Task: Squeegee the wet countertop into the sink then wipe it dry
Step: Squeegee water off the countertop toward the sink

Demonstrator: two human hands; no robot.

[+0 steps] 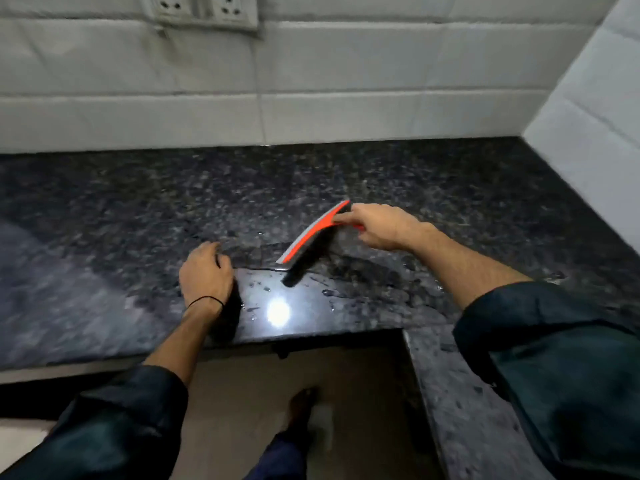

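Note:
My right hand (pixel 382 226) grips the handle of an orange and grey squeegee (pixel 310 235), whose blade slants from upper right to lower left just above the dark speckled granite countertop (pixel 138 209). Water drops and a bright light reflection lie on the counter right below the blade, near the front edge. My left hand (pixel 206 275) rests knuckles-up on the counter to the left of the blade, fingers curled, nothing visible in it. No sink is in view.
White tiled walls (pixel 311 81) close the counter at the back and right, with a socket plate (pixel 204 10) at the top. The counter turns toward me on the right (pixel 450 393). Below the front edge are the floor and my foot (pixel 301 407).

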